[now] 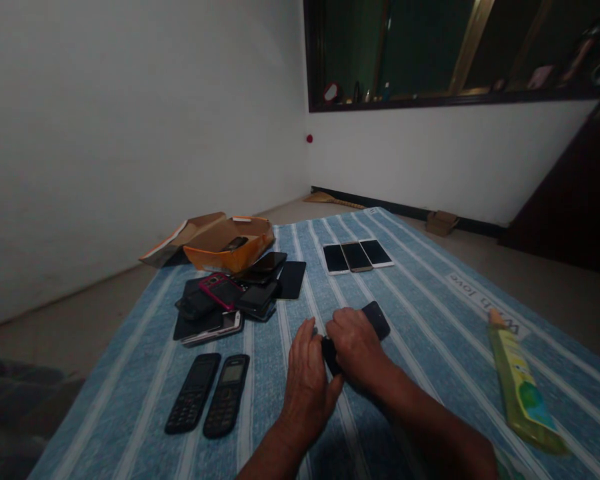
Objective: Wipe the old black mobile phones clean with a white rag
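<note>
The left hand (307, 377) is laid low with its fingers straight and close together, its thumb stretched out toward a dark object (331, 358) between the two hands. The right hand (355, 343) is curled over that object—whether it is pinched cannot be told. Beyond the right knuckles one black phone (377, 320) is partly covered; whether it and the dark object are one piece or two cannot be made out.

To the left, two keypad phones (227, 398) are set side by side on the blue striped cloth (270, 413). Farther off, phones are heaped in one overlapping pile (257, 297), too tangled for a sure count; one magenta-framed phone (222, 291) is seen among them. Behind it, one small phone (236, 243) is held in one open orange box (215, 259).

Ahead of the right hand, three smartphones (357, 257) are lined up in a row, dark screens up. On the right, one yellow-green bottle (523, 390) is laid down—well apart from both hands. On the floor beyond, one small cardboard box (441, 223) is seen.
</note>
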`<act>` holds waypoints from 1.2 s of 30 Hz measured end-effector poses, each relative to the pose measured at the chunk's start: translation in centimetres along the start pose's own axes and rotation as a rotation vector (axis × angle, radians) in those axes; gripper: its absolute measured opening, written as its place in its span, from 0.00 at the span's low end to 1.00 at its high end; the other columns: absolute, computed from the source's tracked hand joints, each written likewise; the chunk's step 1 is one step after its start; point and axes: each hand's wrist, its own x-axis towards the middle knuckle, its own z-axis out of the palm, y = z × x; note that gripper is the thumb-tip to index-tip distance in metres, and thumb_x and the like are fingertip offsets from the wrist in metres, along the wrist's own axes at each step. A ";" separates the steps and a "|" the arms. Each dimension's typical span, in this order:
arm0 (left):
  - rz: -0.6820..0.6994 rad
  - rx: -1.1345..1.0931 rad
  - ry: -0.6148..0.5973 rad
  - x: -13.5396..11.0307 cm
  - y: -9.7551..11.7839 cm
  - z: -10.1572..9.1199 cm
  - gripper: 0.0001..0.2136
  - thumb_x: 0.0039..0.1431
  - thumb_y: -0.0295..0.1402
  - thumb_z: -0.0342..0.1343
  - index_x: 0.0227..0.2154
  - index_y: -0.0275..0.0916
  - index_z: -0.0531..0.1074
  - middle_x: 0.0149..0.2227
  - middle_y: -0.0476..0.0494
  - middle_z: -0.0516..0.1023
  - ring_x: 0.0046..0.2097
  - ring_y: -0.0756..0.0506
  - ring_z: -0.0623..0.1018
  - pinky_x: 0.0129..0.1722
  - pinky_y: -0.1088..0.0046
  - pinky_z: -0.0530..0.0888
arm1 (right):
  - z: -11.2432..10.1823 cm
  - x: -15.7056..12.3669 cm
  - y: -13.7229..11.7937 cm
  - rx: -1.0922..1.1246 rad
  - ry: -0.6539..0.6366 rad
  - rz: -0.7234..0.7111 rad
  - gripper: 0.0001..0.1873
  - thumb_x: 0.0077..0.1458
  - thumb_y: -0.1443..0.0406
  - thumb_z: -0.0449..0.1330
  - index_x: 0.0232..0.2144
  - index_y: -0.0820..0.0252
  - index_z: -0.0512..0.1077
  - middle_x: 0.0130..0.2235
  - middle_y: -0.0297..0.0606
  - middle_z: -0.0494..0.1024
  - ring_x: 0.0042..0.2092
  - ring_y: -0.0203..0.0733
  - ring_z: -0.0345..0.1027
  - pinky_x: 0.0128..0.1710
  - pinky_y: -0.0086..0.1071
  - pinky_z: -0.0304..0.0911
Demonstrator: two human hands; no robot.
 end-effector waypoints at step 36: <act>-0.028 -0.010 -0.039 0.0 -0.3 0.1 0.29 0.46 0.26 0.61 0.53 0.33 0.57 0.60 0.23 0.62 0.62 0.26 0.63 0.55 0.41 0.69 | 1.4 -1.1 10.4 0.269 0.088 0.563 0.19 0.48 0.76 0.48 0.29 0.62 0.78 0.29 0.38 0.78 0.33 0.39 0.70 0.32 0.28 0.56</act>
